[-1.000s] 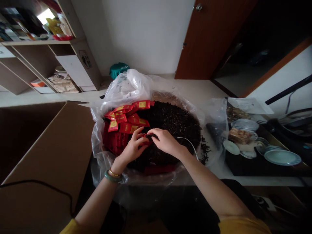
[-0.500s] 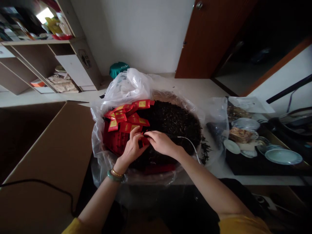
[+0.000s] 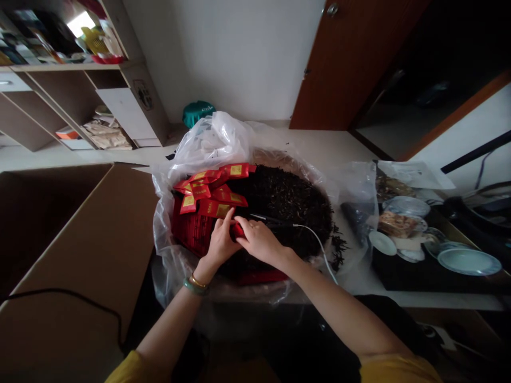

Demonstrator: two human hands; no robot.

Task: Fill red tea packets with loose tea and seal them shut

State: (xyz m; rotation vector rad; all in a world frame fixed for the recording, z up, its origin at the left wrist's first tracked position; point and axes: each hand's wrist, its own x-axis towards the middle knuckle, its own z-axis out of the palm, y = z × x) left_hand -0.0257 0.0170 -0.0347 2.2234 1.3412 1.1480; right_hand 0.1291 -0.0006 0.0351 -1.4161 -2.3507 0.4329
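Note:
Both my hands meet over a wide round container lined with clear plastic (image 3: 161, 266). Between them is a small red packet (image 3: 237, 230), mostly hidden by the fingers. My left hand (image 3: 221, 240) pinches its left side, forefinger pointing up; a gold and a green bangle circle that wrist. My right hand (image 3: 260, 239) is closed on the packet's right side. Dark loose tea leaves (image 3: 301, 194) fill the right of the container. Just beyond my hands lie several filled red packets with gold labels (image 3: 217, 206), and left of them a bed of flat red packets (image 3: 190, 230).
A dark slim device (image 3: 271, 219) with a white cable (image 3: 322, 250) lies on the leaves. An open cardboard box (image 3: 91, 239) stands at left. On the right, a dark tray (image 3: 395, 276) carries dishes and a tub of food. Shelves (image 3: 75, 101) and a brown door (image 3: 343, 64) are behind.
My fingers have closed in around the red packet, and my left fingers have shifted their hold. The whole view has moved slightly; the packet pile stays as it was.

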